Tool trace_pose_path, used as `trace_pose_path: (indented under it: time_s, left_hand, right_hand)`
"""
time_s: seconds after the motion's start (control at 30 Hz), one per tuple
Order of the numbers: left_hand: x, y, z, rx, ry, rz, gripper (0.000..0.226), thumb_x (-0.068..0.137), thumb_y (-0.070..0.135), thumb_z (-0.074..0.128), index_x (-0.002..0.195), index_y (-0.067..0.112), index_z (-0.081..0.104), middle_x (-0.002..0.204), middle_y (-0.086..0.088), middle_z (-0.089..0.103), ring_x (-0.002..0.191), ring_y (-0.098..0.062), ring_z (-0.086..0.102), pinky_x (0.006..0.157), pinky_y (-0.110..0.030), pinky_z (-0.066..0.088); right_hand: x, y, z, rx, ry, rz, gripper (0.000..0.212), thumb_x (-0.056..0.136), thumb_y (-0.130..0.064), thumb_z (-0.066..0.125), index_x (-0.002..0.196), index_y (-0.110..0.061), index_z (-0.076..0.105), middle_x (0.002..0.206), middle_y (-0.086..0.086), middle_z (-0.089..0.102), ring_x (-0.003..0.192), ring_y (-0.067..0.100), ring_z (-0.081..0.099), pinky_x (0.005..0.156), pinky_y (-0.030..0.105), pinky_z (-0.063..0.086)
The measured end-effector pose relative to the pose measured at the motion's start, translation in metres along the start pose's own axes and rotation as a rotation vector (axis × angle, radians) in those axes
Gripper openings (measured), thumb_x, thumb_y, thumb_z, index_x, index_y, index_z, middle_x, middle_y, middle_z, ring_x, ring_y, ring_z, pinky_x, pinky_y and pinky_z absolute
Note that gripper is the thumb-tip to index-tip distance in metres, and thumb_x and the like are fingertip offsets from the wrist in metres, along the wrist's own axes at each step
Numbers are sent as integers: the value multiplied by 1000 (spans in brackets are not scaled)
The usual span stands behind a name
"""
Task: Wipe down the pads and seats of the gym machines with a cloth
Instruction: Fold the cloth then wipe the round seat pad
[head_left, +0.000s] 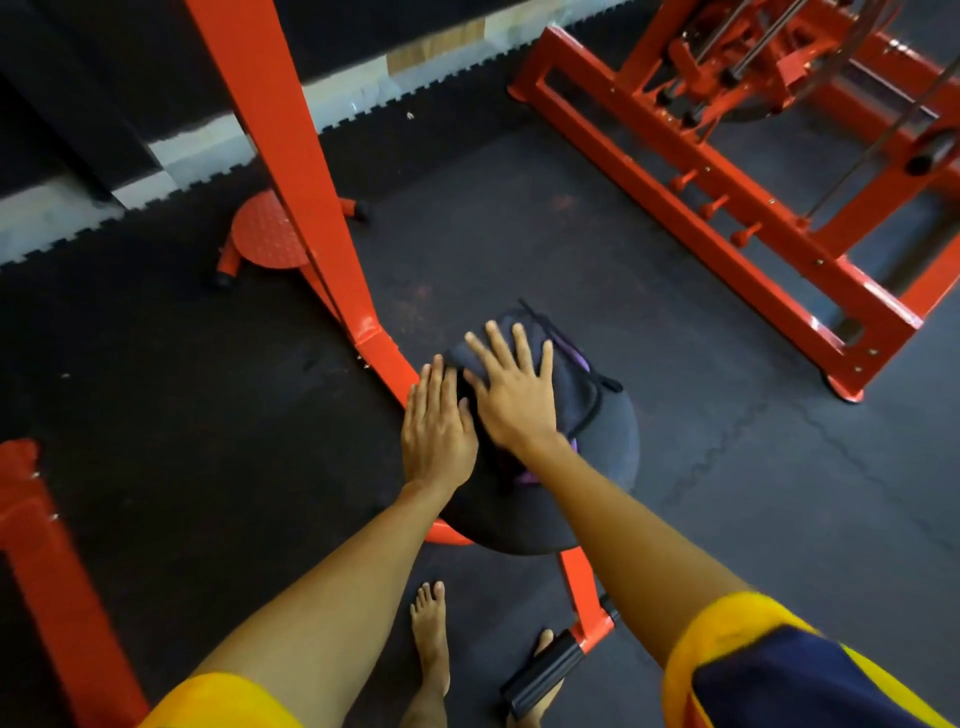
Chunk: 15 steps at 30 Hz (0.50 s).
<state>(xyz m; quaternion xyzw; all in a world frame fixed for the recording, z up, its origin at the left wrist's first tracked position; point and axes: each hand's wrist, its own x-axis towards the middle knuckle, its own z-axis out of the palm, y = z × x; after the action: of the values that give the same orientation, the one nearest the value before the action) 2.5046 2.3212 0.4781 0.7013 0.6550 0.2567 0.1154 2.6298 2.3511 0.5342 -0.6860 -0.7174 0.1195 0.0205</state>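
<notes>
1. Head view, looking down: a round dark seat pad (615, 452) is seen at centre, carried on a red-orange machine frame (291, 171) whose upright rises to the upper left.
2. A dark cloth (571, 387) with purple trim is spread over the far half of the seat pad, its edge hanging slightly past the rim.
3. Right hand (514, 387): laid palm down on the cloth, fingers straight and fanned apart, nothing gripped; forearm extended straight.
4. Left hand (439, 421): laid flat at the pad's left edge, fingers straight and held together, just beside the right hand and touching the cloth's near edge.
5. Yellow sleeves (223, 696) are visible at the bottom corners.
6. A bare foot (431, 639) is planted on the black rubber floor mat (727, 467) below the seat, near a black foam-covered handle (540, 673).
7. A round red footplate (265, 236) is noted behind the upright; a second red-orange machine (727, 171) stands well apart at upper right.
</notes>
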Motion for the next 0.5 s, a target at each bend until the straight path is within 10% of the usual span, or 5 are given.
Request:
trace_pose_path:
  time_s: [0.13,0.3,0.5]
  left_hand:
    - [-2,2,-1,-11,17,14,53,99,21,40,150,5,44,159,-14,39,149,-27,34,120,-45,31]
    - [0,6,-3,12,-2,12,52,104,25,40,152,7,41,160,-13,36,150,-27,31,123,-42,27]
    - [1,7,-1,-20,14,-56,56,99,26,38,148,0,45,155,-17,43,145,-29,41,122,-39,26]
  right_hand:
    - [-50,36,0,-69,60,-124,62,101,-60,32,160,-40,27,170,-4,20,157,28,13,124,59,11]
    - [33,42,-21,-16,-57,200,58,103,-64,25,158,-46,25,168,-4,22,156,34,10,121,63,1]
    - [82,-17,-24,-239,-130,-311,55,99,-66,28,122,-34,67,128,-3,68,122,25,59,101,45,38]
